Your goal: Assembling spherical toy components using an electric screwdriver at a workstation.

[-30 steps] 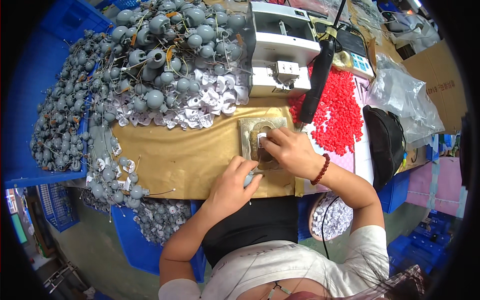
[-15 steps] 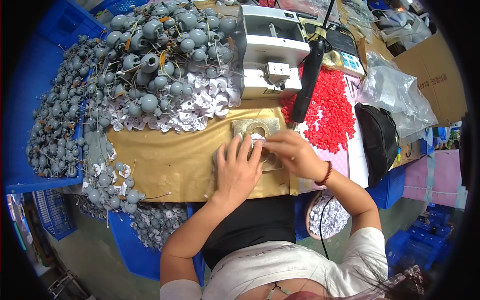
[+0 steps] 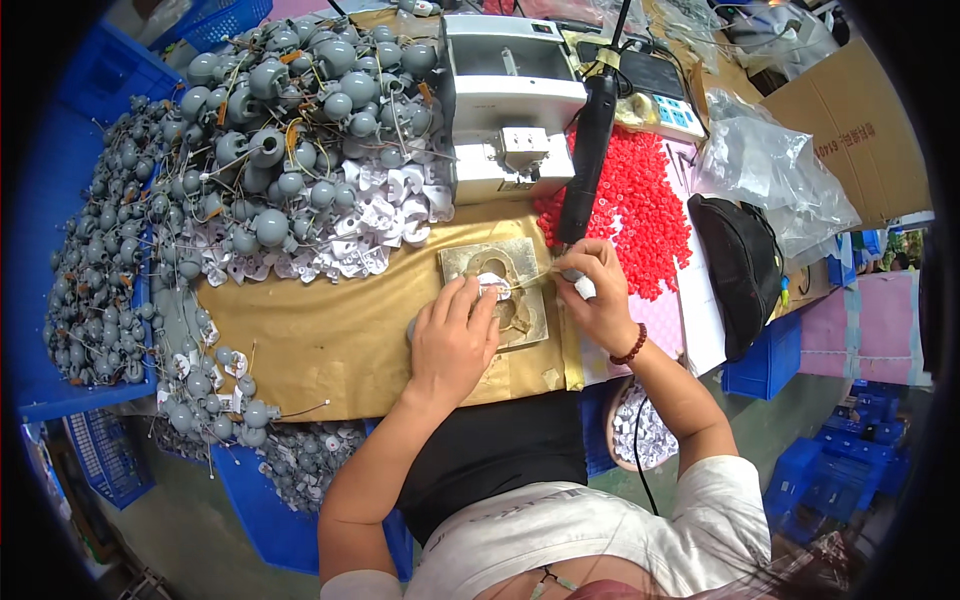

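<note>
Right hand [image 3: 598, 290] pinches thin wire [image 3: 535, 276], left hand [image 3: 452, 335] touches white piece [image 3: 495, 284] with extended fingers; hard pulling may detach wire

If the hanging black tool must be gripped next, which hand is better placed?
Probably the right hand: it is close to the lower end of the black tool, though it seems to pinch a thin wire. The left hand is farther away, over the metal plate.
</note>
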`<state>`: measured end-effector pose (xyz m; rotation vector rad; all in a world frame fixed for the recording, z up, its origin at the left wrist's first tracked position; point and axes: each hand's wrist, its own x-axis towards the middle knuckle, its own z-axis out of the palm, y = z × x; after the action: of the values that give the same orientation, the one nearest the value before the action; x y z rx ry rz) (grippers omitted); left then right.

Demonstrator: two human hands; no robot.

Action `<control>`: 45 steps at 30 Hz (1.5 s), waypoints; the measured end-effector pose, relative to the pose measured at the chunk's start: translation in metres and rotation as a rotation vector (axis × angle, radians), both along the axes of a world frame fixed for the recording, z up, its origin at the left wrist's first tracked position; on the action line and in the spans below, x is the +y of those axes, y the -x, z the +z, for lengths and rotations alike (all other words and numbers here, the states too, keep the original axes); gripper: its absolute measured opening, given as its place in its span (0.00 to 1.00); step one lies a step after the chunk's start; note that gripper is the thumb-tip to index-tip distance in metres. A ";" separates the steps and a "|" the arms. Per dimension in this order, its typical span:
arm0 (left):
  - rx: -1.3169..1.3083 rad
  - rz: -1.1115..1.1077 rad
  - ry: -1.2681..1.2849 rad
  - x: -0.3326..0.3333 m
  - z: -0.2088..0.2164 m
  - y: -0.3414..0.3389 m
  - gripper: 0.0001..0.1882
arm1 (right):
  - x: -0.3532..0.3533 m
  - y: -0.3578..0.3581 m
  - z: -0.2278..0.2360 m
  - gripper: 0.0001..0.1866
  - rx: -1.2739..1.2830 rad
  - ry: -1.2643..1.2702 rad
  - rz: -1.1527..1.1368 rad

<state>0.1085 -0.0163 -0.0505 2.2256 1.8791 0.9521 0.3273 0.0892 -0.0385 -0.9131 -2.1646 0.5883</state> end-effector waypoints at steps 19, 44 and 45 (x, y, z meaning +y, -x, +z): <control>-0.056 -0.053 -0.009 0.005 0.005 0.010 0.15 | 0.028 0.055 0.041 0.25 -0.184 0.614 0.249; -0.140 0.029 0.020 0.035 0.016 0.000 0.18 | 0.097 0.038 0.015 0.29 0.487 0.221 -0.447; -0.151 0.023 0.017 0.035 0.017 0.001 0.18 | 0.093 0.040 0.023 0.30 0.697 0.173 -0.379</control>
<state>0.1072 0.0185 -0.0330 2.0639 1.8433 1.0708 0.2873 0.1821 -0.0153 -0.9911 -1.2990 0.7685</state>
